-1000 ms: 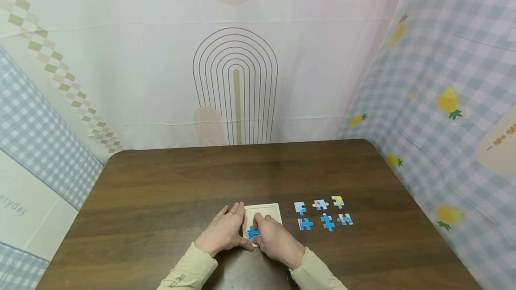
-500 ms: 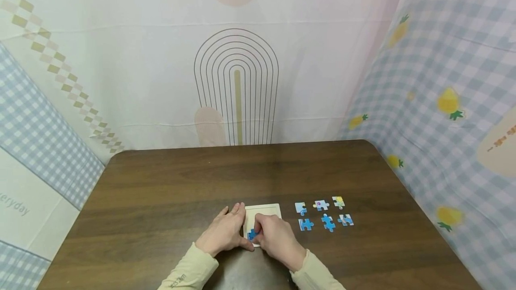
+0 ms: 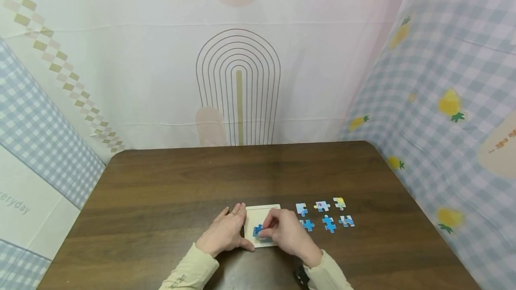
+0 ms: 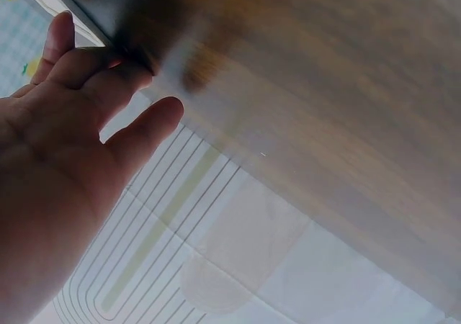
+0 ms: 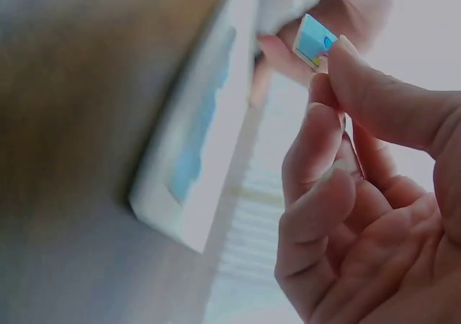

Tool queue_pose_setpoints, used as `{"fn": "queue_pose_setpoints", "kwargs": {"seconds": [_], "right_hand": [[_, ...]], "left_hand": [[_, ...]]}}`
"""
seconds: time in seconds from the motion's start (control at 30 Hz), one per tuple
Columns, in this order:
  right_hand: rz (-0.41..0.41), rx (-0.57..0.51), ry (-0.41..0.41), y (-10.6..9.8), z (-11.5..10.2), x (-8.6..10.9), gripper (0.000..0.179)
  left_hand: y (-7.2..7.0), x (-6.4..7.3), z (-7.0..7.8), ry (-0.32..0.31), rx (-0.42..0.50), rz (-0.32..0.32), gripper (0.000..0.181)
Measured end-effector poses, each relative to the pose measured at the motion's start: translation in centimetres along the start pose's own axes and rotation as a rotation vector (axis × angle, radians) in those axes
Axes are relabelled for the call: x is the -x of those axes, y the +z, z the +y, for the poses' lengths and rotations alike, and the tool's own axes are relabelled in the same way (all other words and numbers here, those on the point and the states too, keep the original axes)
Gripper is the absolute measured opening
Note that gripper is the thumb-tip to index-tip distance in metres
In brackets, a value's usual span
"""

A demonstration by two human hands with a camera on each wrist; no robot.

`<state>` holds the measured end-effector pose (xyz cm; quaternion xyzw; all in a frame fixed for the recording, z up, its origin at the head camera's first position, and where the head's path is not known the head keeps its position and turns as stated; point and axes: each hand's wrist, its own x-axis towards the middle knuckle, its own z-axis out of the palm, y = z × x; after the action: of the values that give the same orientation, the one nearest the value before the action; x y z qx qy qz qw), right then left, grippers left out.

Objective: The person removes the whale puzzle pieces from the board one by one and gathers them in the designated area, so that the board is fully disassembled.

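Note:
A pale shallow puzzle tray [image 3: 262, 213] lies on the table in front of the person. My left hand [image 3: 226, 232] rests along its left side with the fingers extended and the thumb at the near edge. Over the tray, my right hand [image 3: 287, 231] pinches a blue puzzle piece [image 5: 314, 39] between thumb and forefinger, lifted clear of the tray in the right wrist view. A blurred blue strip of puzzle [image 5: 205, 122] lies in the tray there; the right hand partly covers this area in the head view. The left wrist view shows my left hand's fingers [image 4: 162, 119] spread.
Several loose puzzle pieces lie in two rows right of the tray, among them a yellow-patterned piece [image 3: 339, 202] and a blue piece [image 3: 329, 223]. Brown wooden table [image 3: 173, 182] surrounds them. A printed cloth [image 3: 161, 79] hangs behind the far edge.
My right hand has risen and shifted right, lifting a pinched blue puzzle piece from the near left part of the tray. The left hand has stayed put.

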<state>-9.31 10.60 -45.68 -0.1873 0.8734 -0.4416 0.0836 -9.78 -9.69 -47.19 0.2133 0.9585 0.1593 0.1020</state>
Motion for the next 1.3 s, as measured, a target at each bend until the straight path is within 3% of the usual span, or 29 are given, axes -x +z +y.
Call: {"fn": "queue_pose_setpoints", "kwargs": {"seconds": [0.33,0.57,0.9,1.3], "right_hand": [[0.142,0.007,0.236,-6.3,1.6,2.2,0.019],[0.064,0.06,0.225,-9.3,4.1,4.3,0.012],[-0.091,0.05,0.227,-8.2,6.3,5.3,0.013],[0.02,0.263,0.395,-6.8,5.7,5.3,0.016]], "left_hand": [[0.1,0.0,0.0,-0.008,-0.003,-0.011,0.111],[0.1,-0.1,0.0,0.0,-0.002,-0.003,0.11],[0.0,-0.1,0.0,-0.009,-0.013,-0.01,0.111],[0.0,0.0,0.1,-0.007,-0.01,-0.01,0.11]]}}
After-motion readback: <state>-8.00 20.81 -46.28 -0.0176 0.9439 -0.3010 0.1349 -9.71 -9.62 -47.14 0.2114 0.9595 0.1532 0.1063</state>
